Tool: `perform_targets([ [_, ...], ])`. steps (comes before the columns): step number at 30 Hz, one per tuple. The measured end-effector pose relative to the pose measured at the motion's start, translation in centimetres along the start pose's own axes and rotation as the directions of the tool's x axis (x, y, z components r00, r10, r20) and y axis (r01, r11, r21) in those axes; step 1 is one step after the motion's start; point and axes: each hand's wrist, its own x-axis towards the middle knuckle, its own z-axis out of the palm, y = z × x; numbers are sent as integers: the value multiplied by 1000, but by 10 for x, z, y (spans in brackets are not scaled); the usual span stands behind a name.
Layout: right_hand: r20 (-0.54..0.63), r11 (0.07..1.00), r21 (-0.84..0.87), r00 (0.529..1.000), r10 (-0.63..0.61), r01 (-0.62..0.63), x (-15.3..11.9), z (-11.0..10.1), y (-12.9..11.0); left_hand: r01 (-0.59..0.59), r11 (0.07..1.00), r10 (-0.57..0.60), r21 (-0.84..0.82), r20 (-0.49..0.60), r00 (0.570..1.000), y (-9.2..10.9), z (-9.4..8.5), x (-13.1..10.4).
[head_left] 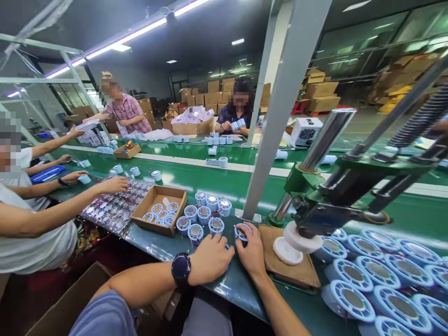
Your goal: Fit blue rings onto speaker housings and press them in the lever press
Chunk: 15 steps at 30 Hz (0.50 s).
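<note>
My right hand (251, 249) is closed round a small light-blue round housing (241, 229) with a dark inside, on the bench just left of the press. Close beside it, my left hand (212, 259), with a dark watch at the wrist, is bent palm down with its fingers curled. What those fingers hold is hidden; only a bluish bit shows by the fingertips. Beyond my left hand stand several light-blue housings (204, 215) with round metallic centres. A cardboard tray (136, 215) next to them contains loose light-blue rings (163, 217).
To the right stands a green lever press (329, 212), with a white round pad (287, 250) on a cardboard-covered base (313, 275). Many more housings (378, 275) crowd the right side. A grey post (269, 140) rises ahead. A co-worker's arm (80, 200) reaches over metallic parts at left.
</note>
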Motion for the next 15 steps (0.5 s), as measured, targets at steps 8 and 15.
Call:
perform_targets([
  [8, 96, 999, 32, 995, 20, -24, -23, -20, -10, 555, 826, -557, -99, 4, 830, -109, -12, -23],
  [15, 202, 995, 95, 979, -37, 18, -70, -48, -28, 736, 676, -716, -35, 202, 668, -235, 9, -51],
])
